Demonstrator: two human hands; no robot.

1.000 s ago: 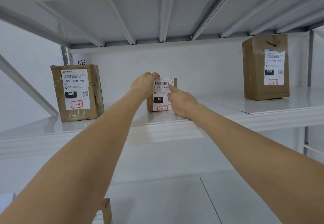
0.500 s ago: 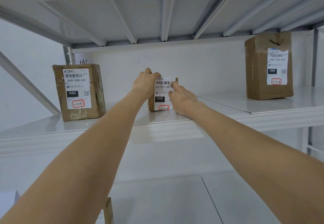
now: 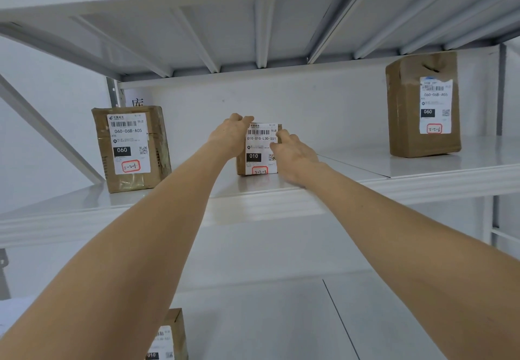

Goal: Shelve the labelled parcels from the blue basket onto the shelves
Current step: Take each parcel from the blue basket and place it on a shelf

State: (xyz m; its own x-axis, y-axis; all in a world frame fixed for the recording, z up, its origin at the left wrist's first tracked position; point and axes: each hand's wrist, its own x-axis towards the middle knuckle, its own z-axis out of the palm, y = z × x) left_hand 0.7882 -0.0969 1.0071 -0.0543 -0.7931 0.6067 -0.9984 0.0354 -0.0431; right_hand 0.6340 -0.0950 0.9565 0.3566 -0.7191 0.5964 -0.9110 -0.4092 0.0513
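Note:
A small brown parcel (image 3: 260, 151) with a white "010" label stands upright in the middle of the white shelf (image 3: 253, 204). My left hand (image 3: 232, 134) holds its top left corner, fingers curled over the top edge. At the parcel's right side my right hand (image 3: 292, 152) has its fingertips curled around the upper right edge. The blue basket is out of view.
A larger "060" parcel (image 3: 130, 148) stands at the shelf's left, another "060" parcel (image 3: 425, 104) at the right. Bare shelf lies between them and the small one. Another labelled parcel (image 3: 168, 337) peeks from the lower shelf behind my left arm. The upper shelf's ribbed underside hangs overhead.
My right hand shifted from pointing at the label's front to the parcel's right edge. The parcel stays standing in the same spot; my left hand stays on its top corner.

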